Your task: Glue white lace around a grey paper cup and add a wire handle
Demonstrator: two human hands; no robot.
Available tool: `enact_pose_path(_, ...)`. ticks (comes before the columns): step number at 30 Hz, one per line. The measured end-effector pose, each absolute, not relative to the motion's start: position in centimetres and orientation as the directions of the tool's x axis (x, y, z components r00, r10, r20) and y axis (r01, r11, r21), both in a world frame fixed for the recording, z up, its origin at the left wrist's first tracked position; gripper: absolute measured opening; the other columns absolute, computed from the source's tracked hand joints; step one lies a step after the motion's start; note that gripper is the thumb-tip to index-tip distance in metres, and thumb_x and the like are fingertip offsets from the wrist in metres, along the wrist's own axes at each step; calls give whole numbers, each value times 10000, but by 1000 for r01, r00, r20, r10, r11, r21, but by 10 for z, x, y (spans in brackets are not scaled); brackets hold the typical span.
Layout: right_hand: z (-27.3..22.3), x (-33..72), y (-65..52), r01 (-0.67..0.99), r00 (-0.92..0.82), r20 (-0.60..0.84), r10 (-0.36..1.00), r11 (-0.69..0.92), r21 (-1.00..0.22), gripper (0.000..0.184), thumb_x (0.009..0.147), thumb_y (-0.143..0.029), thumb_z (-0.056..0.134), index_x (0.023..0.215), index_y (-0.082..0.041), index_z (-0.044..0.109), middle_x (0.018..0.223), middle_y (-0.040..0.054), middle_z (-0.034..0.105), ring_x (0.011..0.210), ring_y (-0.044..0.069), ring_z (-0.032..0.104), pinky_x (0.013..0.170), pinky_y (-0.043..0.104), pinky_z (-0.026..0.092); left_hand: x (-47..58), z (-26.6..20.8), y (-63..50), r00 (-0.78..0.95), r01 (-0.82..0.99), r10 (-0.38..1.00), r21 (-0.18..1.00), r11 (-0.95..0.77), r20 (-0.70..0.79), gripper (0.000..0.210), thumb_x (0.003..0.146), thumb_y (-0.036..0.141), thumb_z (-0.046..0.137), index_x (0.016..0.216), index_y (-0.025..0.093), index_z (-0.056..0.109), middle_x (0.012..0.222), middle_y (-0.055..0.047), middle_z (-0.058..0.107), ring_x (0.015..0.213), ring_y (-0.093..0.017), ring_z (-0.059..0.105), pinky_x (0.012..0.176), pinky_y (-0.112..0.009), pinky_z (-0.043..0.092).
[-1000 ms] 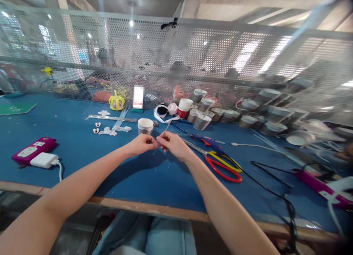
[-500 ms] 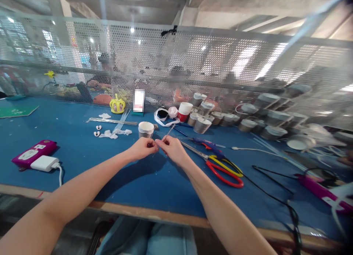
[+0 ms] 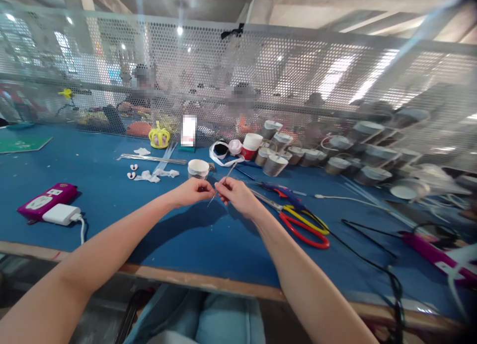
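My right hand [image 3: 234,193] pinches a thin greyish wire [image 3: 231,170], which slants up to the right above the fingers while its lower end pokes out below them. Close beside it is my left hand [image 3: 194,191], fingers pinched together, fingertips at the wire; what sits between them is too small to make out. Just behind the left hand stands a small pot with a white rim [image 3: 198,166]. Red-and-yellow-handled scissors [image 3: 303,225] lie to the right of the right hand, near a blue glue gun [image 3: 281,194].
Thin metal wires [image 3: 154,159] and white scraps [image 3: 149,175] lie left of the pot. Farther back are a yellow crown-shaped piece [image 3: 159,137], a phone [image 3: 189,130] and a red paper cup [image 3: 250,146]. Grey pots [image 3: 276,165] crowd the right. Purple power strips [image 3: 46,201] lie at both sides.
The hands have drawn slightly apart at the fingertips, and more of the wire shows, its lower end now below the fingers. The view has tilted slightly.
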State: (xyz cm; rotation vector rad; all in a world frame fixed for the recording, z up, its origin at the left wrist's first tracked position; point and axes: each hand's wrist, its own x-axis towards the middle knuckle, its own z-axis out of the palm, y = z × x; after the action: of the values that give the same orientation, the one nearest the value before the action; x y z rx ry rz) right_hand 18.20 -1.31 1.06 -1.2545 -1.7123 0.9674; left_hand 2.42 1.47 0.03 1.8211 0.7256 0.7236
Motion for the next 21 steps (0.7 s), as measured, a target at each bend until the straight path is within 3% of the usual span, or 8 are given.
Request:
enact_pose_path(8,9,182,-13,547,-190,217,957,287,-787,209,784,-336,457,644,-181,445,470,-55,449,404,80,420,432,215,348,24,-6,18,625,248,754,865,-437,202,162,681,268,510,642,112,527,582,19,490,532,-72,396,519,-212,310)
enact_pose_path(21,9,178,-13,655,-89,331,939,306,-691,293,745,-344,504,517,-191,402,459,-43,418,463,93,376,480,243,293,27,-4,12,589,235,791,902,-362,164,188,665,299,524,622,116,514,578,22,486,535,-73,396,522,-213,303)
